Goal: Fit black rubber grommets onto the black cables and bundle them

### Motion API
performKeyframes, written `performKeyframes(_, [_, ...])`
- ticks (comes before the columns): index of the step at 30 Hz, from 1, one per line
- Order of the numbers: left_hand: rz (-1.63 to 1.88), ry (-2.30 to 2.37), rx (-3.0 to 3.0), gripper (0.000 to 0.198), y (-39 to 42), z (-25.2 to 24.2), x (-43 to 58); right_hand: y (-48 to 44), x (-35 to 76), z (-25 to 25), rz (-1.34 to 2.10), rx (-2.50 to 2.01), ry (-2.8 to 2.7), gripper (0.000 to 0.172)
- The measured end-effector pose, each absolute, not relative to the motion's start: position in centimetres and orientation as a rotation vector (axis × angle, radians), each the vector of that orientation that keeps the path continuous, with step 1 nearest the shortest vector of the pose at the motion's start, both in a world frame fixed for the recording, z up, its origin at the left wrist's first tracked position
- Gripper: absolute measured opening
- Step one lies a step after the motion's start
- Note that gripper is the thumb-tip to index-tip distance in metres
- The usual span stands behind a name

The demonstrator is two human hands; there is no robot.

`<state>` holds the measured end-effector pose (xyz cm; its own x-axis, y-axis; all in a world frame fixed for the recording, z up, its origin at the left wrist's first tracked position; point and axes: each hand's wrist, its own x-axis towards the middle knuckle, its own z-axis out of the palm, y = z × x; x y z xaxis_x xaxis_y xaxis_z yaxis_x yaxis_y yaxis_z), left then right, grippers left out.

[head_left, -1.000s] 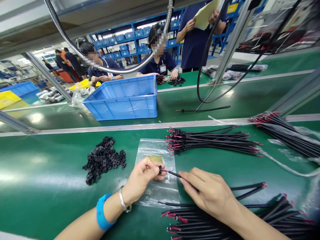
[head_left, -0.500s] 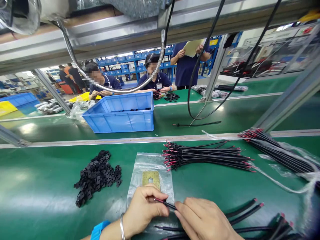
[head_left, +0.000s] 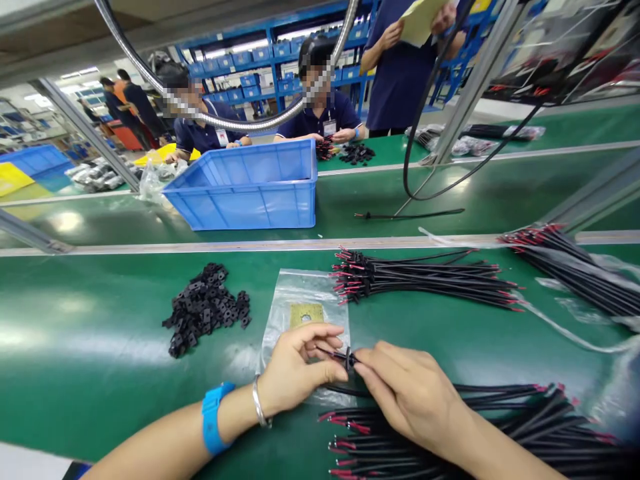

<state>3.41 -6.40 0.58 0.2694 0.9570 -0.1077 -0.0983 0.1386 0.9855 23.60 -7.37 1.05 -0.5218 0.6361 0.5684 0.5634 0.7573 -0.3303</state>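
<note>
My right hand [head_left: 415,387] pinches a thin black cable just behind a small black clip-like piece [head_left: 349,360] fitted round it. The cable's reddish wire end [head_left: 327,352] points left into the cupped palm of my left hand [head_left: 300,367]. The left thumb and forefinger are spread apart around that end; the thumb tip is close to the black piece. Beneath the hands lies a clear plastic bag [head_left: 280,300], with a yellowish square plate [head_left: 306,312] with a hole on it. Black cables with red wire ends [head_left: 380,440] lie below my right hand, partly hidden by it.
A pile of small black parts [head_left: 207,307] lies left. Bundled black cables [head_left: 425,280] lie beyond my hands, more [head_left: 575,267] at right. A blue bin [head_left: 245,200] stands behind the table's metal edge strip [head_left: 200,247]. A metal hose [head_left: 240,123] hangs overhead; people work opposite.
The view has tilted downward. My left thumb and forefinger have parted from their pinch on the cable end. The black piece now shows clearly between my hands, the right still gripping the cable.
</note>
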Motion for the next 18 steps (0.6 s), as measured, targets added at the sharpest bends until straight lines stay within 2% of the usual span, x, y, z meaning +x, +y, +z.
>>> performKeyframes(5, [0.959,0.977,1.126,0.038,-6.7,0.4,3.1,-7.2,23.9,0.9,0.123,-0.915,-2.289,0.017])
performKeyframes(14, [0.908,1.023,1.143,0.033,-7.0,0.5,3.5,-6.9,24.2,0.6,0.106,-0.852,-2.35,0.018])
performKeyframes(18, [0.87,1.021,1.276,0.033,-6.5,0.8,3.1,-6.1,25.0,1.1,-0.055,-0.831,-2.377,0.018])
